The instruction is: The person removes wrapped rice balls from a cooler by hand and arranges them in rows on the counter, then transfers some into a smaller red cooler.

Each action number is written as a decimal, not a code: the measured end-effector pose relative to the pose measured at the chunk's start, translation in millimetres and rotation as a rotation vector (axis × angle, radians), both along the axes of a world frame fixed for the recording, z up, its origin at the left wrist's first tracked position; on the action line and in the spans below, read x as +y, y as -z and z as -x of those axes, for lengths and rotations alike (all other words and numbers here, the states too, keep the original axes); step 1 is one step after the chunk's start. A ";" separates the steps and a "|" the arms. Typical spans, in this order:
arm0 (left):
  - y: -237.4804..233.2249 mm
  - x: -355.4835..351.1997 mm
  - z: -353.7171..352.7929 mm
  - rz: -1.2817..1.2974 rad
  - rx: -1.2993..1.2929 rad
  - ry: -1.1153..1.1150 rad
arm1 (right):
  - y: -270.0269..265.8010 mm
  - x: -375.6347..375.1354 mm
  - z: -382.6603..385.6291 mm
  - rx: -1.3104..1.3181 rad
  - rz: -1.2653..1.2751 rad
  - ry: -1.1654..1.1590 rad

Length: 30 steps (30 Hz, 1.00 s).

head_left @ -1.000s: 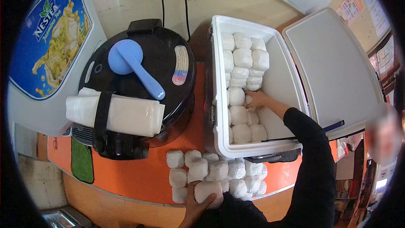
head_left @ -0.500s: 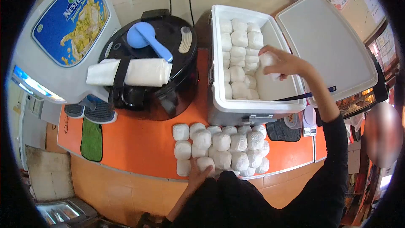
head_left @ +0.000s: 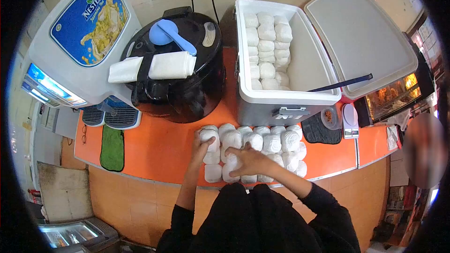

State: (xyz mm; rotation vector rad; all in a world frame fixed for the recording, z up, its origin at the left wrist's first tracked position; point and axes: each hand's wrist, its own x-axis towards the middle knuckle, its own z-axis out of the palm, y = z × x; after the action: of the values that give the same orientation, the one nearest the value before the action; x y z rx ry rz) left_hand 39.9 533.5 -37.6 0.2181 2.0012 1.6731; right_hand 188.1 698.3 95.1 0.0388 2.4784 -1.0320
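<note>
Left hand cups a plump white bundle — right hand rests loosely open on neighbouring bundles.

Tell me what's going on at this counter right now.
A person in black sleeves stands at the orange counter with both hands on a cluster of white wrapped bundles. The left hand curls around a bundle at the cluster's left edge; whether it grips is unclear. The right hand lies spread on the front middle ones. Behind, the white cooler stands open, with more bundles stacked along its left side. A black cooker sits to its left.
</note>
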 end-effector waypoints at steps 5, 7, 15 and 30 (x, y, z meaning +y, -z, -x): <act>46.0 11.5 3.4 0.084 0.166 0.045 | 72.4 -49.6 -5.3 -0.123 -0.269 0.104; 72.7 13.1 3.4 0.003 0.262 -0.041 | 99.7 -55.0 -8.6 -0.119 -0.428 0.140; 61.4 8.0 -13.2 0.396 0.553 -0.063 | -73.9 32.2 22.6 -0.132 -0.064 -0.235; 36.4 11.7 -12.5 0.439 0.350 -0.060 | 65.9 335.9 202.2 -0.786 -0.539 0.211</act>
State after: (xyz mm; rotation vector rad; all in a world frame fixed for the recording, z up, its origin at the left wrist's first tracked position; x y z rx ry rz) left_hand 52.4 545.2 -73.9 0.3090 2.6003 1.2465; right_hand -14.1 1034.2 29.2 0.7343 1.9470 -0.2802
